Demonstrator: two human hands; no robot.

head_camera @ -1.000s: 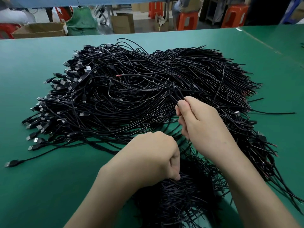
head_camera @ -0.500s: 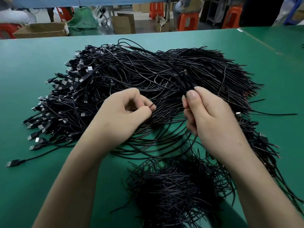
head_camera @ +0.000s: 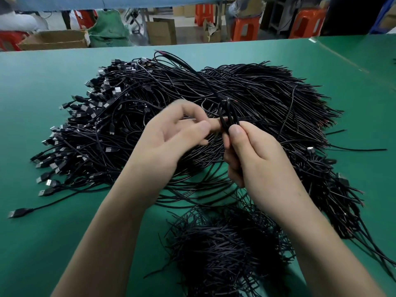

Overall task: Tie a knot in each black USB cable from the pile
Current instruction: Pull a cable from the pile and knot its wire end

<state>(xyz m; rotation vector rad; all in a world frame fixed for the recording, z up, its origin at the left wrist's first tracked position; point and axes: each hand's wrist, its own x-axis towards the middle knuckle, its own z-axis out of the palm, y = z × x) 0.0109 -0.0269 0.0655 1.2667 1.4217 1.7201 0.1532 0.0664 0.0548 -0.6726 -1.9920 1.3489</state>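
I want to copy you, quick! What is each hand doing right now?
Left hand: blurred, at the cable loop; grip cannot be told.
Right hand: fingers pinch the cable loop.

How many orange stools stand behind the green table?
3: far stool at top centre, nearer stool right of it, third stool further right. Red shapes far left may be more.

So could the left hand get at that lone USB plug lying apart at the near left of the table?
Probably yes: the plug lies in the open on the green table, nothing over it. But the left hand is busy at the cable loop pinched by the right hand.
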